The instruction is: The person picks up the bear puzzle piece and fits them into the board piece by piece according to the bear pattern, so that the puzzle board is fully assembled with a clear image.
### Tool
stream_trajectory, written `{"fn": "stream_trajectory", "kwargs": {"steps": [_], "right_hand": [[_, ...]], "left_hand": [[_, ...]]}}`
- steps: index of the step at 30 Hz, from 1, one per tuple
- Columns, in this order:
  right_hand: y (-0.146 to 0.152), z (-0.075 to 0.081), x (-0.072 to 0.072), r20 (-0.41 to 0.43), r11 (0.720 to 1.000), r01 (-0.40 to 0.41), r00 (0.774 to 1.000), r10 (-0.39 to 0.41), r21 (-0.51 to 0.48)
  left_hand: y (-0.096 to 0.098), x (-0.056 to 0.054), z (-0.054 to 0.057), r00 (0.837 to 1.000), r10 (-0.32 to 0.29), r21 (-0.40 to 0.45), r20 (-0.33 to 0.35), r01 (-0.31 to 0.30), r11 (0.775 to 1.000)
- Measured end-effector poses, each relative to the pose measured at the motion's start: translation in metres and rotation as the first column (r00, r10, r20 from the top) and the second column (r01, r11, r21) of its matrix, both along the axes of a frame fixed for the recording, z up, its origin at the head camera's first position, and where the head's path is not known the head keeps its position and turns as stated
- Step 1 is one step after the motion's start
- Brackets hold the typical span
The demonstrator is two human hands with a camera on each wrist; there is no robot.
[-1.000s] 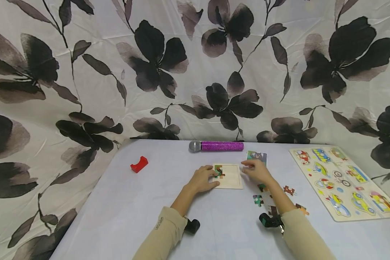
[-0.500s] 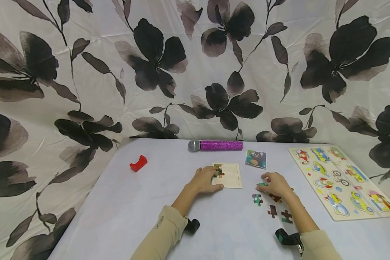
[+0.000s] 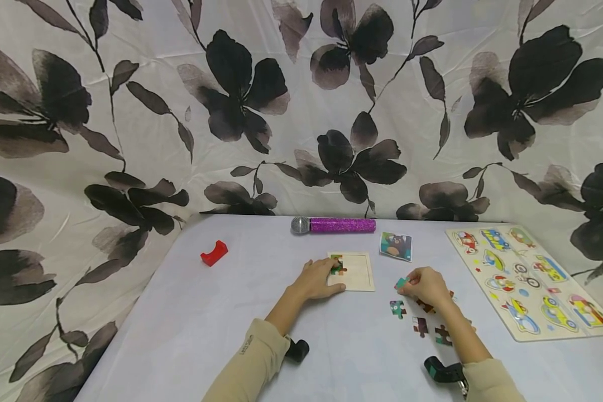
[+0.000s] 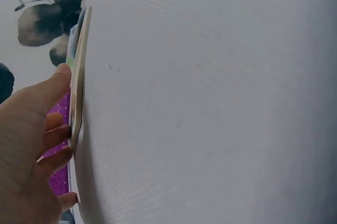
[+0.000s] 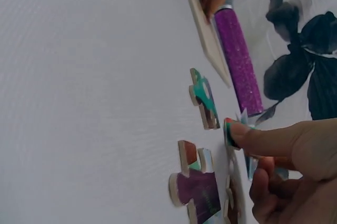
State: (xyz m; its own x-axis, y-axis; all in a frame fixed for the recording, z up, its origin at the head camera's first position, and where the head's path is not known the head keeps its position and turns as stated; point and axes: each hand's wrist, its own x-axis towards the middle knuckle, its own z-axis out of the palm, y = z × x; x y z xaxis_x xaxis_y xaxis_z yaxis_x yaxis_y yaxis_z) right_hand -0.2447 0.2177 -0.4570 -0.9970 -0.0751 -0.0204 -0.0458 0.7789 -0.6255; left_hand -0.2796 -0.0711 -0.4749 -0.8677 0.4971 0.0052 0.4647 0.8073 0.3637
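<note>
My left hand [image 3: 312, 279] holds the left side of a small wooden puzzle tray [image 3: 359, 273], thumb along its near edge and fingers over its upper left. A few joined puzzle pieces [image 3: 339, 266] fill the tray's left part, half hidden by the fingers. To the right of the tray, my right hand [image 3: 429, 287] pinches a teal puzzle piece [image 3: 400, 283] between thumb and fingers. Loose puzzle pieces lie beneath and in front of this hand, among them a green one [image 3: 397, 309], a purple-brown one [image 3: 420, 326] and a brown one [image 3: 443, 335].
A small picture card [image 3: 396, 247] lies behind the right hand. At the back is a glittery purple microphone [image 3: 334, 225]. A large vehicle puzzle board [image 3: 532, 285] lies at the right, and a red curved block [image 3: 214, 253] at the left. A floral curtain [image 3: 301, 111] hangs behind the table.
My right hand has moved from the tray's right edge, back toward me and rightward, to the loose pieces, and has picked up the teal puzzle piece. The left hand stays at the tray.
</note>
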Motion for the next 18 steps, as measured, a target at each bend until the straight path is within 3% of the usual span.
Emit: {"fn": "stream_trajectory", "kwargs": {"steps": [4, 7, 9, 14, 18], "right_hand": [[-0.002, 0.003, -0.006, 0.008, 0.987, -0.001, 1.0, 0.002, -0.161], [-0.006, 0.009, -0.013, 0.05, 0.933, 0.034, 0.999, -0.017, -0.358], [-0.009, 0.013, -0.018, 0.088, 0.857, 0.06, 0.996, -0.017, -0.512], [-0.016, 0.019, -0.029, 0.166, 0.621, 0.13, 0.986, 0.0, -0.773], [-0.022, 0.016, -0.036, 0.189, 0.514, 0.164, 0.982, -0.003, -0.842]], "left_hand": [[0.0, 0.0, 0.001, 1.0, -0.016, -0.022, -0.014, 0.016, 1.0], [0.0, 0.0, 0.002, 0.999, -0.021, -0.026, -0.025, 0.02, 0.999], [0.0, 0.0, 0.002, 0.999, -0.019, -0.029, -0.026, 0.018, 0.999], [0.001, 0.0, 0.001, 0.999, -0.017, -0.028, -0.027, 0.016, 0.999], [0.001, 0.0, 0.0, 1.0, -0.017, -0.031, -0.025, 0.016, 0.999]]}}
